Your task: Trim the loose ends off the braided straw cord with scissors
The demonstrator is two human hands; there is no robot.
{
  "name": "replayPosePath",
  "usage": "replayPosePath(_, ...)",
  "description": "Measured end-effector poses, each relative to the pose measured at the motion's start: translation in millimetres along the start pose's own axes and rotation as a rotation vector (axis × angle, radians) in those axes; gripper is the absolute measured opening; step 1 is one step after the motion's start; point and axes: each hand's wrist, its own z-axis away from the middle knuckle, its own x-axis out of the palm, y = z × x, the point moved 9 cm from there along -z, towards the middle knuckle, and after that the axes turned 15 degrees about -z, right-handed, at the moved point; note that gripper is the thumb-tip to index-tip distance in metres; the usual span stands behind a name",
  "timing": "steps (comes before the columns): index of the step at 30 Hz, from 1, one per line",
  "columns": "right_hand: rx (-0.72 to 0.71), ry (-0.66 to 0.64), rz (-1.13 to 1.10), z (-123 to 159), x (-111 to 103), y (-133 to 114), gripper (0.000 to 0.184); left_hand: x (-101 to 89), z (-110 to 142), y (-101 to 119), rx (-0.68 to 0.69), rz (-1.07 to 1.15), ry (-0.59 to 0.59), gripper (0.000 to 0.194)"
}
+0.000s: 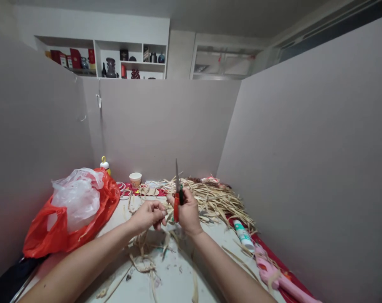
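My right hand (190, 215) is closed around a pair of scissors (176, 207) with red handles, its blades pointing up and away from me. Just to its left, my left hand (149, 214) is curled with thumb and fingertips pinched together. What lies in that pinch is too small to make out. Below both hands, dry straw-like strips (143, 263), some twisted into loops, lie on the white tabletop (174, 280). A large heap of the same pale strips (222, 198) is spread behind my right hand.
A red plastic bag (47, 229) with a clear bag (77, 200) inside stands at left. A paper cup (135, 180) and a yellow-and-white bottle (105, 165) are at the back. A white-and-teal tube (243, 235) and a pink tool (269, 269) lie right. Grey partitions (165, 126) enclose the table.
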Motion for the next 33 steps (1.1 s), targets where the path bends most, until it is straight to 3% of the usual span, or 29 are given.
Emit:
replayPosePath(5,0.074,0.084,-0.052,4,-18,36,0.028,6.6,0,-11,0.033,-0.007,0.08,0.034)
replayPosePath(12,0.226,0.204,-0.162,18,-33,85,0.036,2.1,-5,-42,-0.079,0.021,0.064,0.037)
replayPosePath(17,0.268,0.218,-0.162,28,-32,89,0.037,-2.6,-4,-52,-0.109,0.05,0.115,0.033)
replayPosePath(24,0.236,0.182,-0.077,33,-32,86,0.034,3.3,0,-57,-0.147,0.107,0.09,0.033)
replayPosePath(30,0.15,0.096,0.045,34,-25,69,0.028,11.4,1,-57,-0.137,0.088,0.117,0.024)
replayPosePath(33,0.122,0.076,0.112,27,-19,59,0.027,4.8,-1,-51,-0.108,0.083,0.185,0.024)
